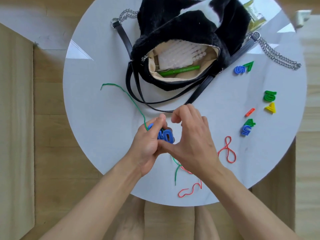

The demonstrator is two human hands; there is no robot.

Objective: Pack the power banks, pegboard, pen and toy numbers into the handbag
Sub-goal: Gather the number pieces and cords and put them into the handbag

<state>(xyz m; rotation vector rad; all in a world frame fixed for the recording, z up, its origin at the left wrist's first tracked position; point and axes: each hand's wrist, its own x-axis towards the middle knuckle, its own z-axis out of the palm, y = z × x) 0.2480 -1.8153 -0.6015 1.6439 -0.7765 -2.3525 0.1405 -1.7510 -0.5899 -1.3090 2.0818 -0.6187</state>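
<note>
A cluster of blue toy numbers (167, 135) is held above the near part of the bench (103, 110) in the grip of the left hand (149, 146), whose fingers are curled round the pieces. A green string (131, 99) runs out of this grip and trails across the bench toward the handbag (173, 28). The right hand (192, 135) is set against the left with its fingers curled. Whether anything is pinched in that grip cannot be told.

The handbag lies unzipped with its mouth toward the person. The pegboard (178, 54) and the green pen (180, 70) are seen inside it; no power banks are visible (they may be hidden deeper in the bag).

Several risks can be judged from here:
- If the blue pieces are threaded on the string, which is not clear, they could be dragged out of the grip when the long free end catches on the black strap (155, 103).
- The green string is crossed by a red string (228, 151) near the right wrist, so a tangle could be pulled along with the lift.
- The loose numbers (269, 96) at the right of the bench, some close to its edge, could be swept off by a careless forearm.
- The bag mouth is partly filled by the pegboard, so dropped pieces could bounce back out.
</note>
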